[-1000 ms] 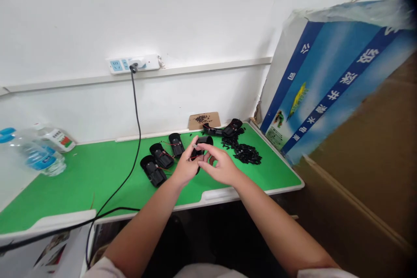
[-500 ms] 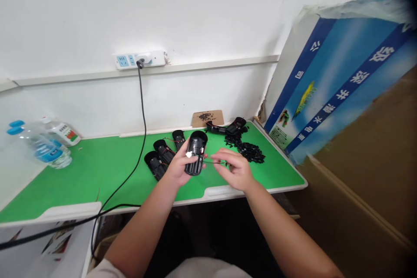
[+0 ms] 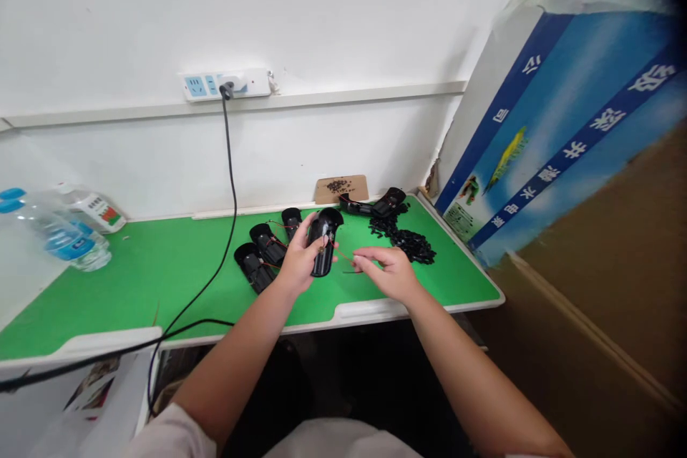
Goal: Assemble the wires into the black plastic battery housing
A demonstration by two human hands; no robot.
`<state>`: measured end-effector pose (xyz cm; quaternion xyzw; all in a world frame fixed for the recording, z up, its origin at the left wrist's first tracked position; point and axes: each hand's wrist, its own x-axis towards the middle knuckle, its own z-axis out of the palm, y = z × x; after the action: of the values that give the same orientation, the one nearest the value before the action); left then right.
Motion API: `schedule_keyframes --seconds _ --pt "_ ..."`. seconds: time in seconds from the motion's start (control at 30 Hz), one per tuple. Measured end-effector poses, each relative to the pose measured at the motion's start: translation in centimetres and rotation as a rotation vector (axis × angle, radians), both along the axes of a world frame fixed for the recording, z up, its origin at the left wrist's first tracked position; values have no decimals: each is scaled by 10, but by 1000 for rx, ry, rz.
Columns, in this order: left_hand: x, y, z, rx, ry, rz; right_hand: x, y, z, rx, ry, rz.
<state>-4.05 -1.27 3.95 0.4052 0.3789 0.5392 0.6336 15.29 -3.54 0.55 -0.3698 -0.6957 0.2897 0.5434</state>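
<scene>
My left hand (image 3: 297, 258) grips a black plastic housing (image 3: 325, 241), tilted with its rounded end away from me. A thin red wire (image 3: 343, 255) runs from the housing toward my right hand (image 3: 387, 274), whose fingertips pinch it above the green table mat (image 3: 161, 286). Several similar black housings with red wires lie left of my left hand, the nearest (image 3: 253, 268) almost under its wrist. Another black housing (image 3: 387, 202) lies at the back, beyond my right hand. A heap of black plastic pieces (image 3: 408, 246) sits close to my right fingers.
A cardboard scrap with black bits (image 3: 341, 189) lies against the wall. Plastic bottles (image 3: 59, 240) stand at the left of the table. A black cable (image 3: 230, 164) drops from a wall power strip (image 3: 225, 84) across the table. A blue printed carton (image 3: 552, 136) leans at the right.
My left hand has turned the housing to a narrower, tilted view. My right hand has moved away from it toward the right, drawing the wire out.
</scene>
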Motion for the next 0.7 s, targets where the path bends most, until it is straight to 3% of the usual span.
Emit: schedule_keyframes --seconds 0.2,0.3,0.43,0.57,0.7 --pt "21 46 -22 78 101 118 -12 53 -22 -28 -111 12" --pt "23 60 -34 114 136 143 -10 78 -18 -9 -190 39" --pt "14 62 -43 79 181 89 -6 101 -4 18 -242 57" --pt "3 57 -43 36 183 69 -6 107 -2 36 -275 135" --pt "1 53 -42 38 193 57 -11 93 -9 123 -282 178"
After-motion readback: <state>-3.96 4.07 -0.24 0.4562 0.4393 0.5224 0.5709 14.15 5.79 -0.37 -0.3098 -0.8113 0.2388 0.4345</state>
